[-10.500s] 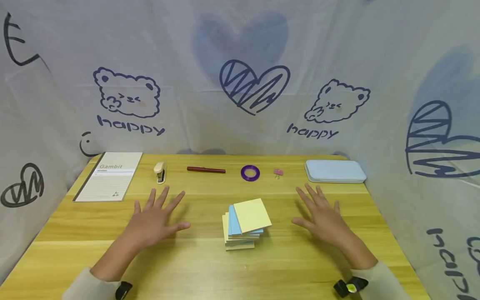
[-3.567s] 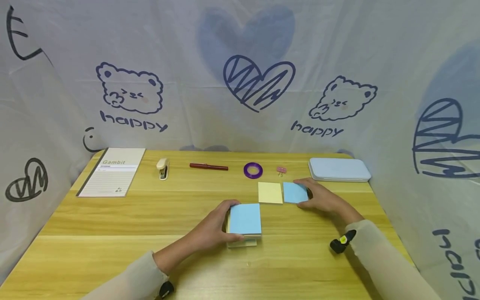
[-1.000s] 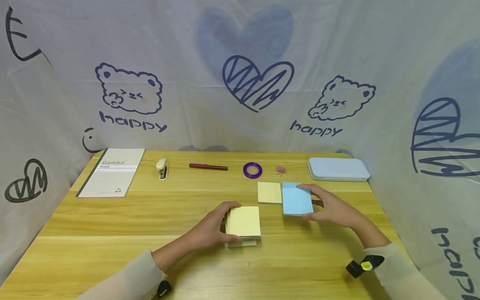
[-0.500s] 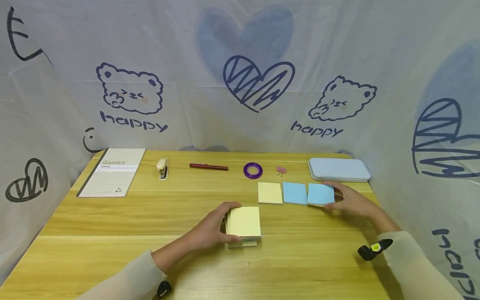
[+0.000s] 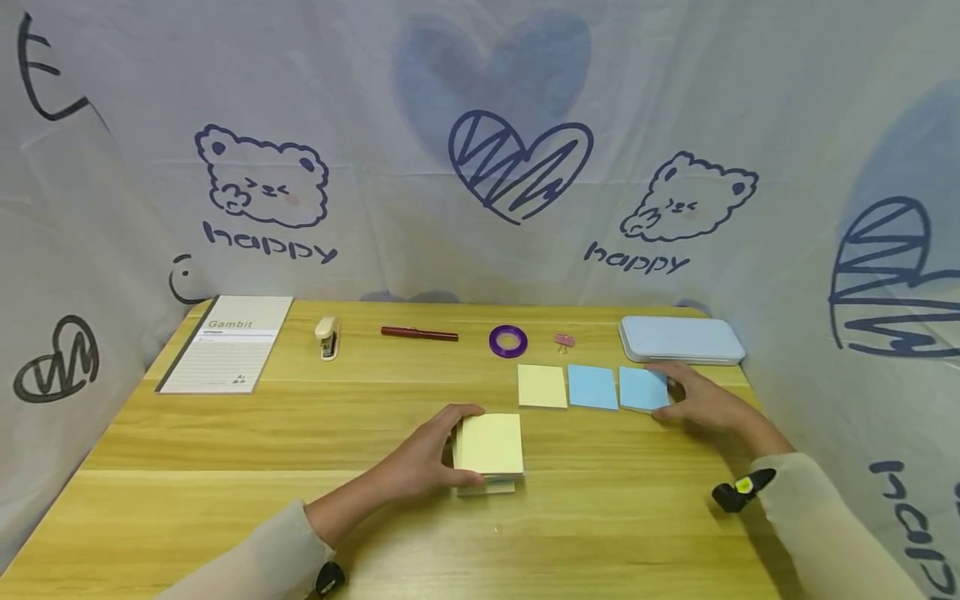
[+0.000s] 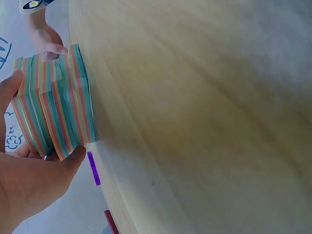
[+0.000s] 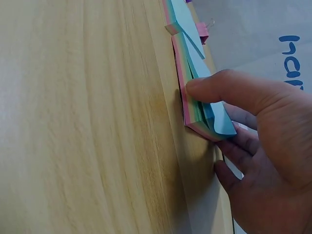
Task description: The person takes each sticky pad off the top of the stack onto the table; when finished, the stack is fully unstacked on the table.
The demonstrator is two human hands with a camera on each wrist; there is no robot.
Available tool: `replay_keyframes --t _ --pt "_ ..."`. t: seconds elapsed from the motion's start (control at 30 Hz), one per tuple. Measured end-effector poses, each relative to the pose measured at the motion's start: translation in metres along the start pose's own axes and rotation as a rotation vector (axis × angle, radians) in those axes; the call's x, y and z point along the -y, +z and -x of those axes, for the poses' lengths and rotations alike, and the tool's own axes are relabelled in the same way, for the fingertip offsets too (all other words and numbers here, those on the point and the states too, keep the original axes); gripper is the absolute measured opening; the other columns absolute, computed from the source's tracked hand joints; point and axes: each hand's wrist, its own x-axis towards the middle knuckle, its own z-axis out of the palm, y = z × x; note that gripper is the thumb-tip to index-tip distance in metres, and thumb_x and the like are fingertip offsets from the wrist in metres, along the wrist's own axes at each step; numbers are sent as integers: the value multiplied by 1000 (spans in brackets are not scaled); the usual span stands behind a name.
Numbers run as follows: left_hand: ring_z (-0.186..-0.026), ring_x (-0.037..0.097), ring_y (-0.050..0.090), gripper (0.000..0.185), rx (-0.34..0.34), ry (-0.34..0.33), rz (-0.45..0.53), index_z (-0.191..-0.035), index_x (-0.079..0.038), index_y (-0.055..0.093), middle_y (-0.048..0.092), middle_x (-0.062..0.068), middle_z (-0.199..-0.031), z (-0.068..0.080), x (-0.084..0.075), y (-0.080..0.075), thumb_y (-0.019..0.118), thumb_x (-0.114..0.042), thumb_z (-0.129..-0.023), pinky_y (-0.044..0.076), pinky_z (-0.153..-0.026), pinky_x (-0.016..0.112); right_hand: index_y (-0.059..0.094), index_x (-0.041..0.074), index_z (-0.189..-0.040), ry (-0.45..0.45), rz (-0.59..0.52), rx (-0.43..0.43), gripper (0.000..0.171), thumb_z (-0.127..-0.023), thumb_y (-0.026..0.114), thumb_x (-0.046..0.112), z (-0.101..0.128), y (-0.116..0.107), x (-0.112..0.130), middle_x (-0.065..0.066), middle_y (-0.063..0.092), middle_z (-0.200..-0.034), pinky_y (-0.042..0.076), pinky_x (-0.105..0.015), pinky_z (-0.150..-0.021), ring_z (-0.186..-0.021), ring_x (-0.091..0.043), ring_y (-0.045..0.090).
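My left hand grips the near-centre stack of sticky note pads, thumb at its near side and fingers at the far side. A yellow pad tops it; striped, uneven edges of several pads show in the left wrist view. At the right, my right hand holds a blue sticky note pad by its near and far edges. In the right wrist view, the thumb presses its striped side and its top sheets curl up. Left of it, a second blue pad and a yellow pad lie in a row.
Along the back of the wooden table lie a notebook, a stapler, a dark red pen, a purple tape roll, a pink binder clip and a light blue case. Printed cloth hangs behind.
Over the last second my right hand has carried a blue pad rightward and set it at the row's right end. My left hand has stayed at the stack, which is lower than at the start.
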Motion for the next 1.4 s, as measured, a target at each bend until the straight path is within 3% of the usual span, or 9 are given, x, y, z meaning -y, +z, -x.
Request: replay_keyframes --t 0.5,0.77,0.9,1.03,1.23,1.4 --pt "-138 36 48 91 7 0 15 -155 -7 37 48 14 -150 0 1 0 89 -23 -82 39 -116 57 34 0 -158 -25 63 -3 93 -84 85 25 2 0 5 -32 29 -159 28 -69 -116 -144 -52 30" --pt "-137 35 48 94 3 -21 7 -156 -6 37 48 14 -149 1 1 2 90 -25 -81 39 -116 56 36 -3 -157 -58 135 -89 88 -87 83 24 10 3 23 -30 31 -159 28 -70 -115 -143 -52 33" --pt "-138 36 47 95 0 -38 15 -157 -8 36 48 14 -150 2 2 2 90 -26 -81 37 -116 58 37 1 -157 -70 104 -120 86 -87 83 21 15 8 44 -29 31 -159 28 -72 -114 -143 -52 33" --pt "-140 38 45 98 0 -47 22 -158 -9 35 47 15 -152 3 3 2 91 -25 -80 35 -117 60 39 6 -157 -142 41 -115 83 -88 83 21 17 25 75 -24 32 -161 29 -72 -114 -146 -50 32" --pt "-142 38 43 98 -2 -25 6 -158 -9 35 45 14 -154 3 4 2 91 -25 -80 33 -118 59 36 18 -161 -233 -33 -15 85 -90 81 28 16 56 121 -16 32 -164 34 -72 -112 -147 -46 34" --pt "-140 36 46 95 -5 7 -30 -157 -7 36 48 14 -152 3 5 2 90 -23 -81 36 -117 58 36 21 -161 -268 -71 49 86 -89 82 31 15 77 151 -14 32 -165 36 -69 -112 -147 -45 35"
